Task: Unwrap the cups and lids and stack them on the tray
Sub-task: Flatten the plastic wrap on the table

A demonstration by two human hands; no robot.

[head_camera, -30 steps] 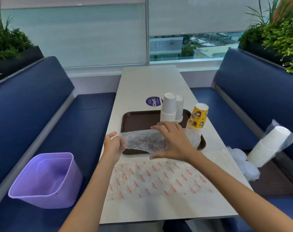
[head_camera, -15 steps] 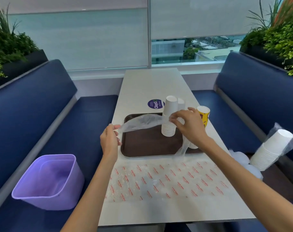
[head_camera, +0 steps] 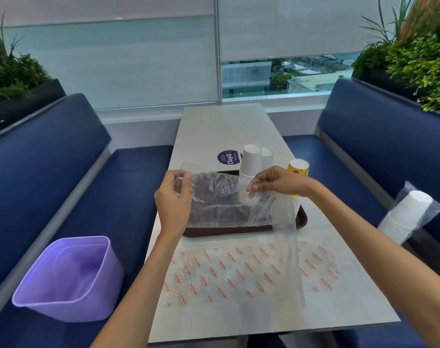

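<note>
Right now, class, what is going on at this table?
A person's left hand and right hand pinch an empty clear wrapper, holding it spread above the tray. White cups stand stacked on the tray, yellow cups at its right edge. A printed wrapper lies flat on the table. Wrapped cups lie on the right bench.

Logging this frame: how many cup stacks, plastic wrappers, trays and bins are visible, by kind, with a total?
Cup stacks: 4 (front white stack, rear white stack, yellow stack, wrapped stack on the bench)
Plastic wrappers: 2 (clear wrapper held up, printed wrapper flat on the table)
Tray: 1
Purple bin: 1
Total: 8
</note>
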